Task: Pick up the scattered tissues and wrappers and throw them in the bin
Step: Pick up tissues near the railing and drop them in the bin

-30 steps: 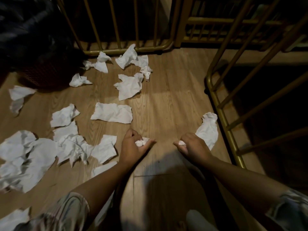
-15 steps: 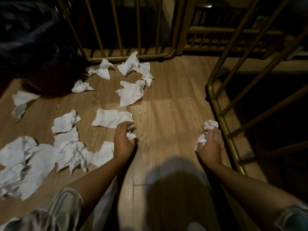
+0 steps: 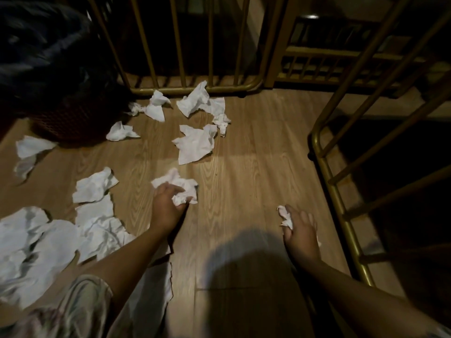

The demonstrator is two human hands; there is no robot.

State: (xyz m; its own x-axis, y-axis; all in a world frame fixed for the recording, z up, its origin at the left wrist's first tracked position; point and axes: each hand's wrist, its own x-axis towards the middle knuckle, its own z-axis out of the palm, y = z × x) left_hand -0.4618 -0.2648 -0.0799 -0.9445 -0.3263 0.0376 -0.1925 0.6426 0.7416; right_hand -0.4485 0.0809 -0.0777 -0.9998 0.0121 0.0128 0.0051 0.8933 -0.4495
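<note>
Gripping a newly gathered tissue (image 3: 179, 186) — left hand (image 3: 167, 206); right hand (image 3: 301, 230) withdrawn.

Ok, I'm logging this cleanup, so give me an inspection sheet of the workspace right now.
Surface: wood-look floor, dimly lit.
Job's things: many crumpled tissues scattered at left and centre; dark bin at upper left.
Clutter: nothing seen beyond the tissues.
Hands: left hand grips a tissue wad; right hand holds a small wad.
Cables: nothing seen.
Surroundings: gold metal railings behind and at right.
</note>
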